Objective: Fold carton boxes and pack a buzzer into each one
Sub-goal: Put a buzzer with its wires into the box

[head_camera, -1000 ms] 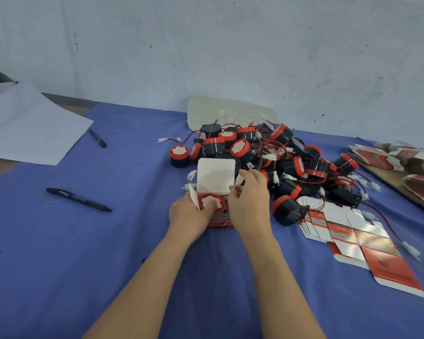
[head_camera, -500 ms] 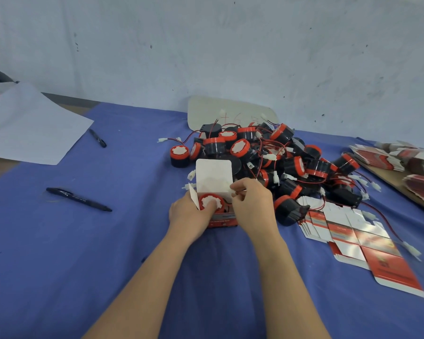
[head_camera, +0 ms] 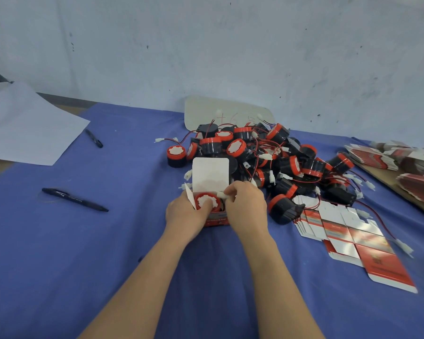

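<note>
- At the centre of the blue cloth point(head_camera: 108, 241), a red-and-white carton box point(head_camera: 217, 220) stands with its lid flap point(head_camera: 210, 173) upright. One buzzer point(head_camera: 206, 201) sits inside, red face up.
- Print on the box front is too blurred to read.
- The left hand point(head_camera: 184, 214) grips the box's left side, thumb on the buzzer.
- The right hand point(head_camera: 247, 209) pinches a white connector point(head_camera: 222, 195) at the box's mouth.

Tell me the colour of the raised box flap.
White; the flap shows best in the head view.

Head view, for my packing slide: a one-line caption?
Left hand holds an open carton box with a buzzer inside; right hand pinches a white piece at its rim.
</note>
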A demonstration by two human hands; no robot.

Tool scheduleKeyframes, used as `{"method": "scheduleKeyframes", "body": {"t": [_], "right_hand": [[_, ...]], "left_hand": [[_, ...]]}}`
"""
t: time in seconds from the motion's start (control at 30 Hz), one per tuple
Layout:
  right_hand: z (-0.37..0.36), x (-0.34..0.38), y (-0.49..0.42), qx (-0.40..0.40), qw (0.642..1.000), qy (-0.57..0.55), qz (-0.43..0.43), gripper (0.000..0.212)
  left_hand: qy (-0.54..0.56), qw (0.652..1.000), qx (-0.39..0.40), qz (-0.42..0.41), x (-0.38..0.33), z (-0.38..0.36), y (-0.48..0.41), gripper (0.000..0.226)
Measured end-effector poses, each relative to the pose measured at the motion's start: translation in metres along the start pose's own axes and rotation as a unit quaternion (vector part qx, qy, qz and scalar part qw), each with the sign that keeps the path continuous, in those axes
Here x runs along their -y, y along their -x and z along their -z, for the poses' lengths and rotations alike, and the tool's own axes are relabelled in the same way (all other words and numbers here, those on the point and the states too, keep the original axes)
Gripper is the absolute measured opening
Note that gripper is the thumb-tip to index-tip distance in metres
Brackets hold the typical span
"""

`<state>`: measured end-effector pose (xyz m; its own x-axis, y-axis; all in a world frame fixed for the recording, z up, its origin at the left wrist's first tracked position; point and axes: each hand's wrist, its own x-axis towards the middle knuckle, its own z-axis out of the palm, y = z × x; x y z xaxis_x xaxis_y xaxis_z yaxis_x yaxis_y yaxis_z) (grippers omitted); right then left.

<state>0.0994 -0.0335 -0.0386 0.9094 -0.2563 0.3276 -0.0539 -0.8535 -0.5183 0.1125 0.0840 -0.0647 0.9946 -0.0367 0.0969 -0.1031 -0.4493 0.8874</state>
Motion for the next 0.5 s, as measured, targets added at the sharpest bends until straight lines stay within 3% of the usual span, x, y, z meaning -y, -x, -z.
{"method": "scheduleKeyframes", "body": {"t": [0.3, 0.5], "right_hand": [[0.015, -0.001, 0.001, 0.084, 0.996, 0.030, 0.013, 0.026], [0.008, 0.006, 0.002, 0.037, 0.999, 0.032, -0.017, 0.022]], "left_hand": [[0.000, 1.000, -0.007, -0.007, 0.000, -0.002, 0.000, 0.036], [-0.007, 1.000, -0.015, 0.007, 0.000, -0.005, -0.002, 0.039]]}}
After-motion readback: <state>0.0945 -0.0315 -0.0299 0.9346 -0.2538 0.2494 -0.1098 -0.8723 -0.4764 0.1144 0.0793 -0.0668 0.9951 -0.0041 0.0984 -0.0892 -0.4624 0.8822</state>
